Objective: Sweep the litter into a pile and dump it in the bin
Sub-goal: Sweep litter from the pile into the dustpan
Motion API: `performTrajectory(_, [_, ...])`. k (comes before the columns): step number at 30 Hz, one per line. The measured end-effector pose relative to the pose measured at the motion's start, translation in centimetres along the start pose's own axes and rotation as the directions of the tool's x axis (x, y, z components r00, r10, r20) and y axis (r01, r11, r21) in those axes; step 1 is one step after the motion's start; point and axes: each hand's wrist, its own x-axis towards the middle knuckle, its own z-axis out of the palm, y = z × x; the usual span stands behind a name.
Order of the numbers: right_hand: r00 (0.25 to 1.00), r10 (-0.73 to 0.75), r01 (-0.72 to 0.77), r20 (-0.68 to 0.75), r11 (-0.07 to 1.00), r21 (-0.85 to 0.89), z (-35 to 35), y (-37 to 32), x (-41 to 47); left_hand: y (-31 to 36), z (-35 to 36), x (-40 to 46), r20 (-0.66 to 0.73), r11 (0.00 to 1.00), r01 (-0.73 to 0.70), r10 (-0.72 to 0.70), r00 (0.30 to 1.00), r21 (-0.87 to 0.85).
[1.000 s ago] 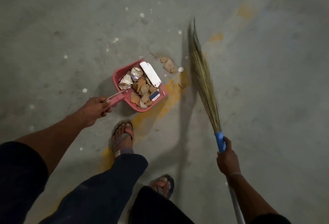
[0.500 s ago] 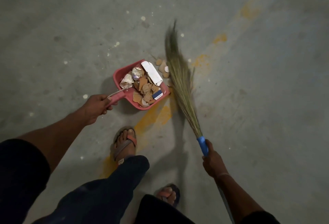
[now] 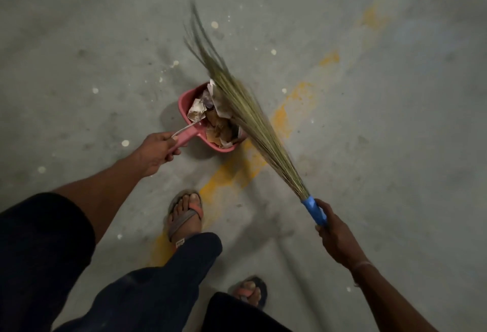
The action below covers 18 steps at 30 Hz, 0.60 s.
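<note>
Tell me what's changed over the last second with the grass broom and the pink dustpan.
The grass broom swung left, from the bare floor onto the mouth of the pink plastic dustpan, pushing the last cardboard scraps in. Unchanged: the left hand grips the dustpan handle, the right hand grips the broom's blue handle.

Dim, murky light, soft shadows on the floor (image 3: 79,41), motion-blurred broom (image 3: 237,99), wide-angle edge bending.

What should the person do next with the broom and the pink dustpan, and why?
Probably lift the broom off and carry the pink dustpan level to the bin. The bristles lie over the pan's mouth, the litter already sits inside, and the left hand grips its handle.
</note>
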Motion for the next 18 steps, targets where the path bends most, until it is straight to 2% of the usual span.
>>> performTrajectory(4, [0.995,-0.026,0.028,-0.096,0.999,0.025,-1.2,0.1,-0.3,-0.4,-1.7,-0.6,0.004,1.0,0.01,-0.01,1.0,-0.021])
performTrajectory(9, [0.983,0.045,-0.045,-0.178,0.999,0.002,-1.8,-0.5,2.4,-1.5,-5.1,-1.2,-0.014,1.0,0.011,-0.012,1.0,-0.011])
performTrajectory(14, [0.983,0.146,-0.157,-0.11,0.982,-0.102,-1.0,-1.7,7.4,-1.7,-7.4,-0.4,-0.044,0.997,-0.039,0.042,0.998,0.059])
performTrajectory(18, [0.994,0.11,-0.108,-0.003,0.972,-0.209,0.0,-2.3,9.2,-1.0,-7.3,0.2,-0.042,0.993,-0.083,0.086,0.995,0.085])
